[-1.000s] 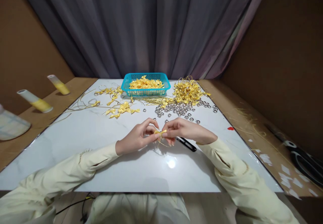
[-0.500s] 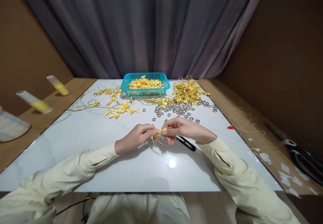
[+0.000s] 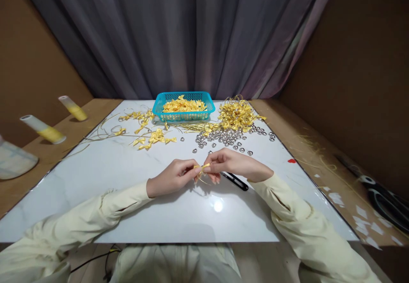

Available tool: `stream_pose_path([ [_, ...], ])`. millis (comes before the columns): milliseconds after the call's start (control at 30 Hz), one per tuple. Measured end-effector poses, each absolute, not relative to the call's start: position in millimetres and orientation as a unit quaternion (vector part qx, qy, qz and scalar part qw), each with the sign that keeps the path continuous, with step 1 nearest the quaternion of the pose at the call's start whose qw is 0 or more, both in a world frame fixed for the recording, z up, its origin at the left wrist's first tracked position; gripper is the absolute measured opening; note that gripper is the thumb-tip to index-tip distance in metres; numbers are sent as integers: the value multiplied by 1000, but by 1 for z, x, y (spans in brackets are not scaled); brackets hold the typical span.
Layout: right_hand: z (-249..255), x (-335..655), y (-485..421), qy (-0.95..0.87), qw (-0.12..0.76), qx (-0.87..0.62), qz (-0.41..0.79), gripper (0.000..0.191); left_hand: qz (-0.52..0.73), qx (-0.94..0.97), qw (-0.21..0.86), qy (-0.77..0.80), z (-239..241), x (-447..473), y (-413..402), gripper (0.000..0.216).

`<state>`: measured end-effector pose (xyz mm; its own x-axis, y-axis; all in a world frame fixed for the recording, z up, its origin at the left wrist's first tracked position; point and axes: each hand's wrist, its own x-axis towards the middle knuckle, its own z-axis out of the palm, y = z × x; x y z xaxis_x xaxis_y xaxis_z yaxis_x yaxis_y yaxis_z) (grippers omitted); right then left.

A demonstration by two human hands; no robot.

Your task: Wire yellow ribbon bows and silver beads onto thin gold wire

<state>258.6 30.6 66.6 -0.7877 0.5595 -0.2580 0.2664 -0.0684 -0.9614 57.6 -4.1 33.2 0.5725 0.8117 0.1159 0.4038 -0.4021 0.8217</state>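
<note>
Head view: yellow bow (image 3: 203, 167) pinched between both hands (image 3: 174, 175).

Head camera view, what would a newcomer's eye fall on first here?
The bright turquoise basket of yellow bows, at the back of the white tabletop, probably draws the eye first. To its right sits a tangled yellow heap, with small silvery pieces scattered in front. Closer in, the left hand and right hand pinch a small yellow bow between them.
</note>
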Motion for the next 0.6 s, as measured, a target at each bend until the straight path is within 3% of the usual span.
stream_pose_path([
  [200, 50, 256, 36, -693, 126, -325, 630, 24, 281, 798, 360, 393, 22, 56, -2, 31],
  [367, 44, 250, 35, -757, 285, -438, 392, 11, 318, 756, 365, 441, 11, 56, 2, 32],
  [433, 44, 248, 33, -773, 285, -449, 345, 8, 332, 751, 350, 451, 8, 56, 3, 32],
  [600, 35, 240, 29, -762, 244, -462, 382, 17, 339, 763, 315, 451, 4, 57, 3, 29],
])
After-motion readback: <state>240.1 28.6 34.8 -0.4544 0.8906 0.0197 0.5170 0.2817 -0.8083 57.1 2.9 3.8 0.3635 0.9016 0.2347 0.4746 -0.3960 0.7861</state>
